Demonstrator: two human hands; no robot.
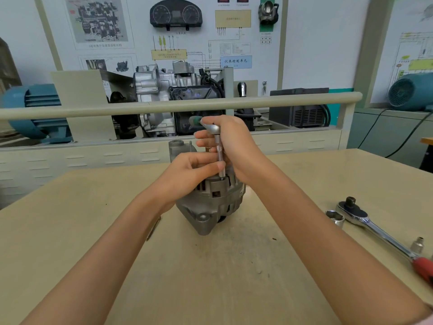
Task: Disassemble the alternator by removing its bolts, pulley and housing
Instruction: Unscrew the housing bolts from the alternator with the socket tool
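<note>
The ribbed grey cast-metal alternator [210,202] stands in the middle of the beige table [93,231]. Above it, the right hand [236,146] grips a small chrome ratchet with knurled extension bar [220,158] standing upright on the alternator's top, and the left hand [189,172] pinches the bar's lower part. Right of the alternator lie a large chrome ratchet with red handle [375,228] and two shiny sockets.

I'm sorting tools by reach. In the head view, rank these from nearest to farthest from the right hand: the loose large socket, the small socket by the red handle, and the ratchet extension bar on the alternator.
1. Extension bar: at the right hand itself, upright on the alternator.
2. Large socket: on the table to the right, beside the big ratchet's head.
3. Small socket: farther right and nearer the camera, by the red handle.
</note>
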